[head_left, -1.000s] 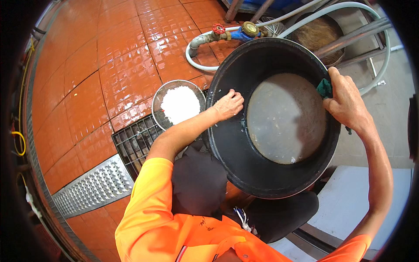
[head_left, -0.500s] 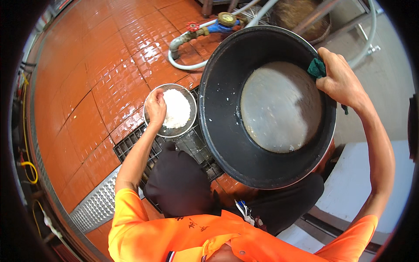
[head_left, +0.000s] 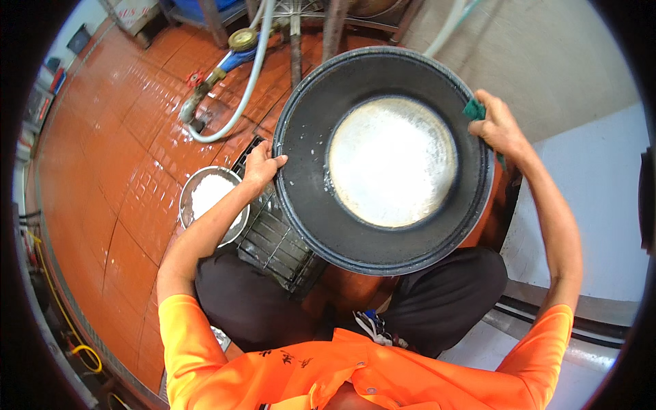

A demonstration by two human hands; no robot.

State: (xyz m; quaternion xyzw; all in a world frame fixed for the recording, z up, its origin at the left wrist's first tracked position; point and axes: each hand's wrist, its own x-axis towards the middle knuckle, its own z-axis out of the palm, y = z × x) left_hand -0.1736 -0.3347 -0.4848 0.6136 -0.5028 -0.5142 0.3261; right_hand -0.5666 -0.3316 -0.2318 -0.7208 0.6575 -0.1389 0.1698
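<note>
The large round black metal pan (head_left: 389,157) is gripped at its left rim by the left hand (head_left: 262,167); a green scouring pad (head_left: 473,109) is clenched against its right rim by the right hand (head_left: 499,126). A steel bowl of white powder (head_left: 205,198) is seen on the orange tiled floor (head_left: 102,157).

Green scouring pad (head_left: 473,109): mostly covered by the right hand (head_left: 499,126); only a corner shows.
Floor grate (head_left: 277,239): far end hidden under the black pan (head_left: 307,164).
Steel bowl (head_left: 198,179): near rim crossed by the left forearm.
White hose (head_left: 239,102): upper run lost at the top edge.
Left hand (head_left: 263,167): fingertips hidden behind pan rim.
</note>
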